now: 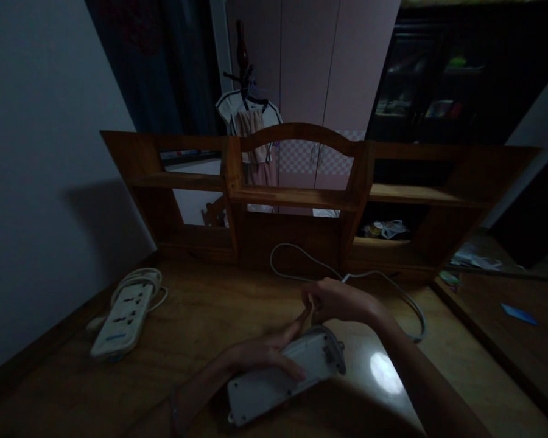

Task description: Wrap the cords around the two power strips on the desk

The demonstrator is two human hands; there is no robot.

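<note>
A long white casing [274,383] with small screw holes and a rounded grey end rests at an angle over the desk, its flat side up. My left hand [269,356] grips it, with the thumb lying across the flat side and the other fingers partly hidden. Beyond the grey end, my right hand [335,301] is closed in a pinch near my left fingertips. A pale thin piece shows at its fingers, too dim to name. Behind my right hand a grey-white cord [296,246] loops over the desk; whether it joins the casing is hidden.
At the left lies a white power strip [123,319] with its cord coiled on top. A wooden shelf unit [292,196] lines the desk's far edge. A bright light patch [386,372] shines by my right forearm. A blue card [518,313] lies far right.
</note>
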